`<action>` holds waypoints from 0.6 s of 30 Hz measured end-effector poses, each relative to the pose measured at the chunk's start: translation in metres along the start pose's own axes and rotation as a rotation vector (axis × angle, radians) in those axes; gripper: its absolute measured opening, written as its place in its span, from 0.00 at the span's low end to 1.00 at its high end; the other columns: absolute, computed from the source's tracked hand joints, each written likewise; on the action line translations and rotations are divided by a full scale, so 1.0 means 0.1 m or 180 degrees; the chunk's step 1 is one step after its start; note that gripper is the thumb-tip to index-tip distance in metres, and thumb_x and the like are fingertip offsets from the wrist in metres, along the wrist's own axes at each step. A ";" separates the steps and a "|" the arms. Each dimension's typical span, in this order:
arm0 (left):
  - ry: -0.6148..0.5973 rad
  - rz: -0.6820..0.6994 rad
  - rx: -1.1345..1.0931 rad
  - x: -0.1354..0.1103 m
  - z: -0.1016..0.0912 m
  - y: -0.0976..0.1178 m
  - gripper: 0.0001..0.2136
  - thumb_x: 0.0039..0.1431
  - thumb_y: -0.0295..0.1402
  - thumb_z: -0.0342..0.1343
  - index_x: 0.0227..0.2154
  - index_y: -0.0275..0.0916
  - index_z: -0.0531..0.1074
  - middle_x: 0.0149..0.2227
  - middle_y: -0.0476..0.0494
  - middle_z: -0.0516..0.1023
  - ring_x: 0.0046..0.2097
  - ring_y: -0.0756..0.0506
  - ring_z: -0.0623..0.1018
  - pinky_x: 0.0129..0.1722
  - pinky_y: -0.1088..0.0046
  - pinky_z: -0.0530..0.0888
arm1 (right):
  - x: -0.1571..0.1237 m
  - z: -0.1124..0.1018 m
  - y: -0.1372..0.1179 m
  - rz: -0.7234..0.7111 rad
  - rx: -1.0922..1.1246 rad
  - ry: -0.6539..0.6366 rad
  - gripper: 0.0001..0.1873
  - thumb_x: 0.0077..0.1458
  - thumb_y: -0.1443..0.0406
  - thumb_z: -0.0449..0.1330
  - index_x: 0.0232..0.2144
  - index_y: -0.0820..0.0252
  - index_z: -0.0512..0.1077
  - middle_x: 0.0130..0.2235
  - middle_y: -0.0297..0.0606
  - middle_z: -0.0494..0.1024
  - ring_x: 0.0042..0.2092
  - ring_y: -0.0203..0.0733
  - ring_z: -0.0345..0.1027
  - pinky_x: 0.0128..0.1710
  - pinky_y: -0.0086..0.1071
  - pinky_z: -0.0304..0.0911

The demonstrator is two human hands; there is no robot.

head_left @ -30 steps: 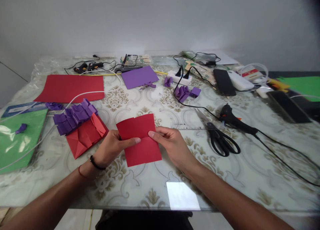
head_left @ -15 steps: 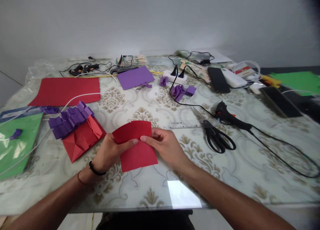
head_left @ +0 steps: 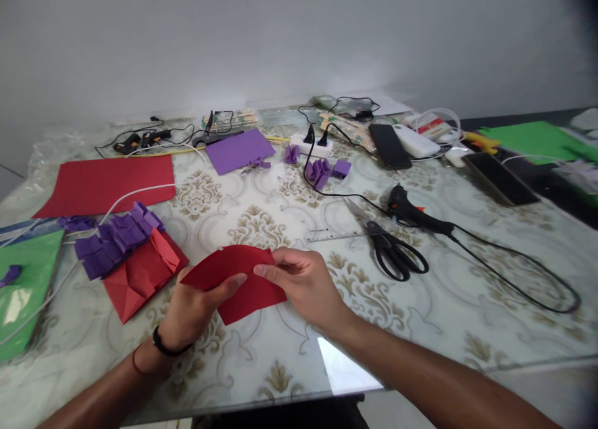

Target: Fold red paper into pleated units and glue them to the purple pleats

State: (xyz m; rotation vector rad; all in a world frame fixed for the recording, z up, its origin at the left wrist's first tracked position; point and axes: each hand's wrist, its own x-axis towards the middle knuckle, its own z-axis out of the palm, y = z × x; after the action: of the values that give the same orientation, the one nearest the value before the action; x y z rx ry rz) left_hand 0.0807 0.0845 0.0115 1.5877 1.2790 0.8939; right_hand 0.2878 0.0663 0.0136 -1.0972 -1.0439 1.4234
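Observation:
Between my two hands is a piece of red paper, bent so that its far edge arches upward. My left hand grips its left side, thumb on top and the other fingers hidden beneath. On the right side my right hand pinches the paper, its thumb lying on the upper face. To the left of my left hand rests a folded red paper piece with a row of folded purple paper pieces across its top.
Black-handled scissors, a clear ruler and a glue gun with a looping cord lie to the right. Behind are a purple sheet, a white power strip and phones. Red sheets lie at left.
The red paper's far edge now bows more, and its left side has swung down with my left hand. The whole view has shifted and tilted slightly. Both hands keep their hold.

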 end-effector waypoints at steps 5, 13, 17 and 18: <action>0.0062 -0.0070 -0.0070 -0.02 0.00 -0.04 0.14 0.60 0.44 0.69 0.41 0.40 0.86 0.40 0.45 0.89 0.39 0.40 0.86 0.42 0.67 0.84 | 0.00 -0.01 -0.04 -0.0065 -0.0117 -0.0109 0.20 0.56 0.50 0.72 0.25 0.58 0.76 0.25 0.30 0.69 0.30 0.36 0.61 0.30 0.31 0.57; 0.0120 -0.0246 -0.0489 -0.03 0.02 0.04 0.17 0.57 0.43 0.72 0.45 0.39 0.85 0.43 0.43 0.89 0.43 0.39 0.87 0.45 0.66 0.85 | 0.00 -0.05 -0.04 -0.0066 -0.0241 -0.0276 0.26 0.61 0.48 0.66 0.21 0.58 0.66 0.25 0.28 0.58 0.29 0.35 0.51 0.29 0.33 0.48; 0.0189 -0.0429 -0.0800 -0.03 0.03 0.09 0.17 0.52 0.42 0.74 0.40 0.37 0.84 0.39 0.43 0.88 0.39 0.40 0.86 0.40 0.68 0.84 | 0.00 -0.05 -0.05 -0.0108 -0.0238 -0.0330 0.28 0.65 0.49 0.62 0.20 0.56 0.59 0.24 0.28 0.53 0.28 0.34 0.47 0.28 0.34 0.44; 0.0150 -0.0519 -0.0913 -0.03 0.03 0.09 0.17 0.52 0.42 0.75 0.40 0.37 0.84 0.39 0.43 0.88 0.39 0.40 0.85 0.39 0.68 0.84 | 0.00 -0.05 -0.05 -0.0085 -0.0207 -0.0325 0.28 0.65 0.50 0.62 0.20 0.56 0.58 0.24 0.28 0.52 0.28 0.34 0.46 0.28 0.34 0.44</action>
State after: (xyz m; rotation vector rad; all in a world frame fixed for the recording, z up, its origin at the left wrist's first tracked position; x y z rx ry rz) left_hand 0.0858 0.0803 0.0188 1.2281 1.2317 0.9677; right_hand 0.2940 0.0667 0.0177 -1.0621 -1.1806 1.4451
